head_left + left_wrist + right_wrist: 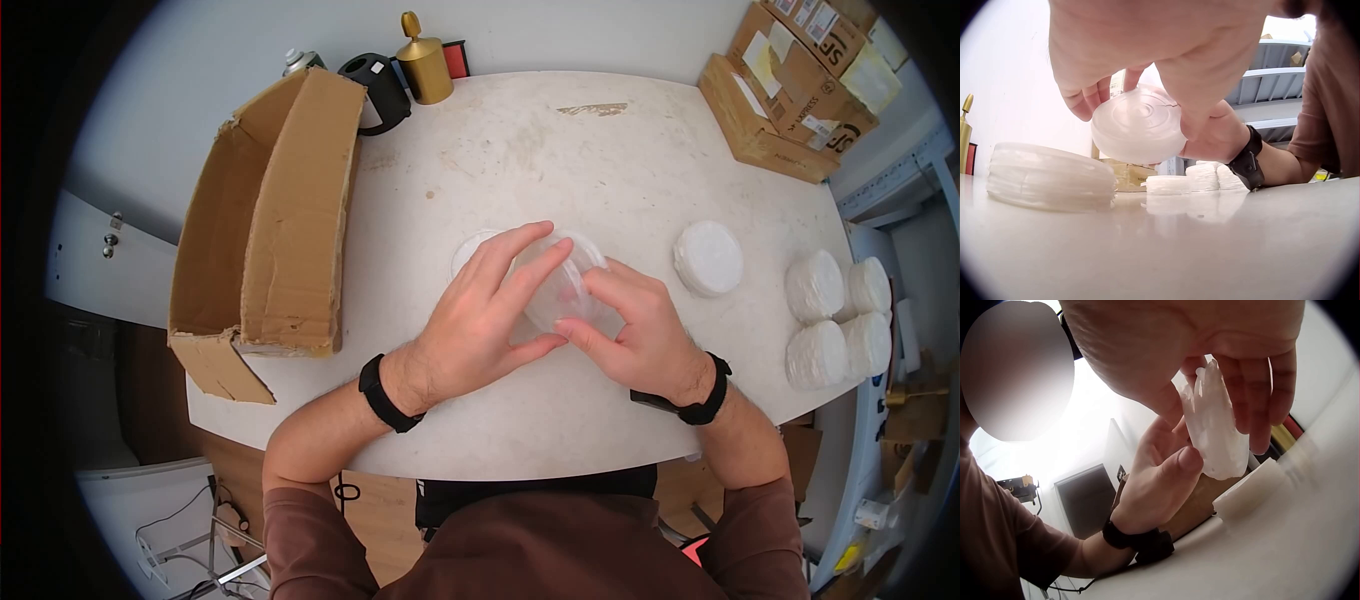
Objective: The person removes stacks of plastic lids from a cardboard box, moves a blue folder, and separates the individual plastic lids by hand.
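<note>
Both hands hold a short stack of round translucent plastic lids (567, 285) up over the table. My left hand (480, 300) has its fingers over the far rim, with the thumb near the close side. My right hand (640, 325) pinches the right side between thumb and fingers. The left wrist view shows the lid's ringed underside (1141, 122) with a dark crack-like line by the thumb. Layered, uneven edges of the stack (1216, 431) appear in the right wrist view. Another lid stack (1050, 177) lies on the table, partly hidden behind my left hand in the head view.
To the right sit a single white wrapped round stack (708, 258) and several more (815, 285) near the table edge. An open cardboard box (300, 210) stands at left. A black container (378, 95), a gold bottle (427, 70) and taped cartons (790, 85) line the back.
</note>
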Tool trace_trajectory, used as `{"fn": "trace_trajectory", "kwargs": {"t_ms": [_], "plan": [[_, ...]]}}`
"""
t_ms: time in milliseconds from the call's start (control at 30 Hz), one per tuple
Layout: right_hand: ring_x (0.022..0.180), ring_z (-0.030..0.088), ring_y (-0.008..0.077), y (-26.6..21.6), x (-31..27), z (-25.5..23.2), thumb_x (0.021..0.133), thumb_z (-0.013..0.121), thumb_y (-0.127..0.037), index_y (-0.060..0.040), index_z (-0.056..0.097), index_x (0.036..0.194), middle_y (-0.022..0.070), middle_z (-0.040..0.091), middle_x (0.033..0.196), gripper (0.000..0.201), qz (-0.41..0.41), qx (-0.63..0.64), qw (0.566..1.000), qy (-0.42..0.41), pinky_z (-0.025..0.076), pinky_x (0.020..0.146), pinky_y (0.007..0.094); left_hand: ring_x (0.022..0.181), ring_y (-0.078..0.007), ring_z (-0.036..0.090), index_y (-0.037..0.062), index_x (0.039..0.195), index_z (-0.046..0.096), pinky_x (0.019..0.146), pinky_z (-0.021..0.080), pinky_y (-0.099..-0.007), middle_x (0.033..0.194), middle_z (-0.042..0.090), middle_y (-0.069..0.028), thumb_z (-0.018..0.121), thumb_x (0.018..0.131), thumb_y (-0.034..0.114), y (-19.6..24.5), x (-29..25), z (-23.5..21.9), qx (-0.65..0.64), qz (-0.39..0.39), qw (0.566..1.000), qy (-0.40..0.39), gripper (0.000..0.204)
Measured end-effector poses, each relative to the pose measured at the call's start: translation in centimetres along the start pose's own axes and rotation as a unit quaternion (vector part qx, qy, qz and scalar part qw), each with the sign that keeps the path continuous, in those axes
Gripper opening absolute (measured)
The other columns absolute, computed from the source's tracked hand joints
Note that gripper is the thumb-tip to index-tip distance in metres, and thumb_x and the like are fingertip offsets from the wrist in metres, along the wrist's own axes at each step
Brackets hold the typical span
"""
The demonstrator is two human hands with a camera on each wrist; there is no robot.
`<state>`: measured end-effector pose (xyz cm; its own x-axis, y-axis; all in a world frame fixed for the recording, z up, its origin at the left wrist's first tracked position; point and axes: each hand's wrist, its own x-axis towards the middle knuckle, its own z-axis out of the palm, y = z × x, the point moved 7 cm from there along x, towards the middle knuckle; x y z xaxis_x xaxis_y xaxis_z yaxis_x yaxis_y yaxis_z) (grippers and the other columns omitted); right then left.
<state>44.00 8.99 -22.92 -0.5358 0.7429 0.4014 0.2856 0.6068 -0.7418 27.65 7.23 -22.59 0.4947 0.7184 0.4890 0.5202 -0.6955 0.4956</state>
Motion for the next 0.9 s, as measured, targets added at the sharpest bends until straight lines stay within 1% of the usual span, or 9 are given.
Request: {"fn": "trace_trajectory", "kwargs": {"t_ms": [133,233,300,367,433,533,633,700,900], "plan": [[0.083,0.067,0.0370,-0.2,0.1,0.1,0.089,0.086,-0.018,-0.0032,0.067,0.107,0.0162,0.067,0.098,0.030,-0.015,0.006,1.000,0.000,0.054,0.070,0.0415,0.141,-0.0405,0.054,0.0048,0.158,0.052,0.110,0.052,-0.0472,0.159,0.049,-0.0225,0.096,0.073,0.009,-0.1,-0.1,-0.1,-0.002,-0.002,1.000,0.005,0.095],[0.082,0.067,0.0368,-0.4,0.1,-0.1,0.089,0.086,-0.018,-0.0041,0.068,0.110,0.0154,0.068,0.097,0.031,-0.021,-0.008,1.000,0.002,0.055,0.071,0.0415,0.136,-0.0422,0.057,0.0053,0.155,0.054,0.112,0.051,-0.0496,0.154,0.051,-0.0220,0.095,0.071,0.013,-0.1,-0.1,-0.4,0.004,-0.019,1.000,0.014,0.094],[0.082,0.067,0.0364,-0.1,0.1,-0.3,0.090,0.085,-0.018,-0.0042,0.069,0.109,0.0155,0.068,0.096,0.028,-0.014,-0.007,0.999,0.031,0.054,0.071,0.0412,0.136,-0.0424,0.056,0.0057,0.154,0.055,0.112,0.050,-0.0496,0.155,0.051,-0.0224,0.093,0.071,0.013,-0.1,-0.2,-1.1,0.021,-0.021,0.997,0.067,0.092],[0.081,0.067,0.0361,0.0,0.1,-0.7,0.092,0.083,-0.018,-0.0043,0.070,0.109,0.0155,0.068,0.094,0.026,-0.007,-0.006,0.998,0.059,0.054,0.071,0.0410,0.137,-0.0429,0.055,0.0061,0.154,0.056,0.113,0.048,-0.0497,0.155,0.050,-0.0231,0.092,0.072,0.014,-0.3,-0.2,-1.4,0.042,-0.036,0.995,0.084,0.090],[0.081,0.068,0.0357,0.8,0.0,-1.6,0.097,0.077,-0.016,-0.0033,0.070,0.107,0.0161,0.069,0.092,0.018,0.073,-0.024,0.992,0.095,0.054,0.072,0.0401,0.138,-0.0434,0.053,0.0065,0.153,0.056,0.113,0.047,-0.0498,0.155,0.050,-0.0238,0.091,0.073,0.014,-0.4,-0.2,-1.8,0.063,-0.051,0.992,0.100,0.088],[0.081,0.069,0.0354,1.6,-0.1,-2.0,0.101,0.072,-0.015,-0.0025,0.070,0.105,0.0168,0.070,0.091,0.013,0.082,-0.029,0.988,0.126,0.053,0.072,0.0400,0.142,-0.0446,0.050,0.0044,0.153,0.056,0.116,0.046,-0.0507,0.157,0.048,-0.0253,0.086,0.079,0.009,-0.7,-0.2,-1.8,0.115,-0.069,0.987,0.085,0.080],[0.082,0.069,0.0357,1.9,-0.1,-2.1,0.102,0.071,-0.014,-0.0023,0.070,0.106,0.0169,0.070,0.092,0.012,0.075,-0.030,0.987,0.141,0.053,0.073,0.0403,0.141,-0.0452,0.050,0.0042,0.149,0.060,0.115,0.044,-0.0525,0.156,0.049,-0.0269,0.084,0.082,0.014,-1.2,-0.3,-1.0,0.155,-0.091,0.983,0.041,0.071],[0.082,0.069,0.0357,1.8,-0.1,-2.1,0.101,0.071,-0.014,-0.0024,0.070,0.106,0.0169,0.070,0.093,0.012,0.074,-0.033,0.987,0.139,0.054,0.073,0.0403,0.138,-0.0459,0.052,0.0039,0.146,0.061,0.114,0.044,-0.0541,0.155,0.050,-0.0287,0.083,0.085,0.018,-2.1,-0.6,-0.1,0.173,-0.132,0.976,-0.004,0.066],[0.081,0.069,0.0354,1.9,-0.1,-1.9,0.100,0.072,-0.012,-0.0026,0.070,0.107,0.0164,0.070,0.093,0.011,0.080,-0.034,0.988,0.130,0.054,0.072,0.0399,0.139,-0.0469,0.052,0.0004,0.147,0.058,0.114,0.045,-0.0547,0.153,0.050,-0.0314,0.080,0.089,0.019,-2.8,-1.2,1.0,0.211,-0.154,0.963,-0.060,0.065]]}}
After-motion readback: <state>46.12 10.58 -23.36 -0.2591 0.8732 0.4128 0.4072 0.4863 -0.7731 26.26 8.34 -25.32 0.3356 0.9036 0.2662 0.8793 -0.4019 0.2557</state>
